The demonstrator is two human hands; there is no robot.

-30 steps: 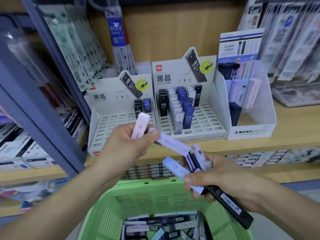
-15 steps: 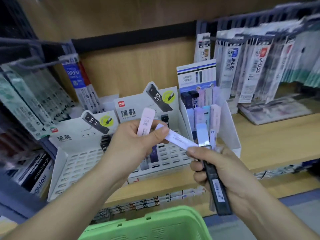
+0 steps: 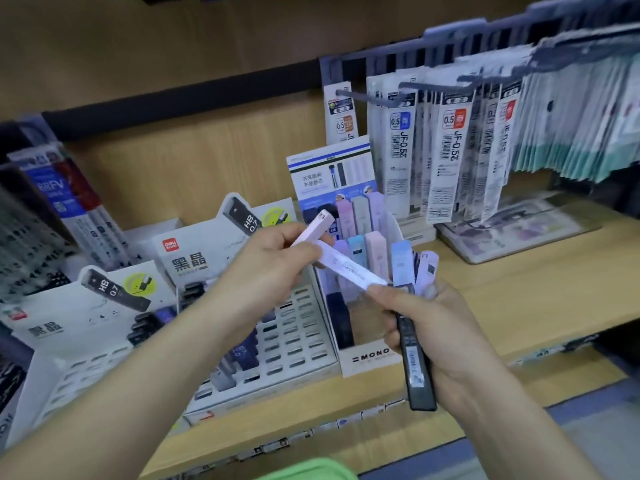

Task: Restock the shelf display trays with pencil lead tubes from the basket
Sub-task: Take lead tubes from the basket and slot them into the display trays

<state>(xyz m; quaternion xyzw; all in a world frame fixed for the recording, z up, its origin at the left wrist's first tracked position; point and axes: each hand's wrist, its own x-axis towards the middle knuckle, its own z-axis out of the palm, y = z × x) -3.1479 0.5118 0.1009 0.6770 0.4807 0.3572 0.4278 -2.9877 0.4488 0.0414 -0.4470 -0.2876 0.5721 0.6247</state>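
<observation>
My left hand [image 3: 266, 265] holds a pale pink lead tube [image 3: 313, 230] and pinches the upper end of a pale lilac tube [image 3: 349, 268]. My right hand [image 3: 433, 327] grips a bundle of tubes: a black one [image 3: 415, 362] pointing down, a blue one [image 3: 402, 263] and a lilac one [image 3: 426, 270] sticking up; its thumb touches the lower end of the lilac tube my left hand pinches. Both hands hover in front of the white MONO display box [image 3: 367, 358], which holds pastel tubes. Only the green basket's rim [image 3: 311, 471] shows at the bottom.
Two white slotted display trays [image 3: 301, 327] [image 3: 69, 372] with dark HB 0.7 tubes stand left of the MONO box on the wooden shelf [image 3: 519, 289]. Packaged refills [image 3: 453, 150] hang on hooks at upper right. More packets hang at far left.
The view has swung up and right, so the basket has dropped almost out of sight. Both hands have risen with their tubes toward the MONO box.
</observation>
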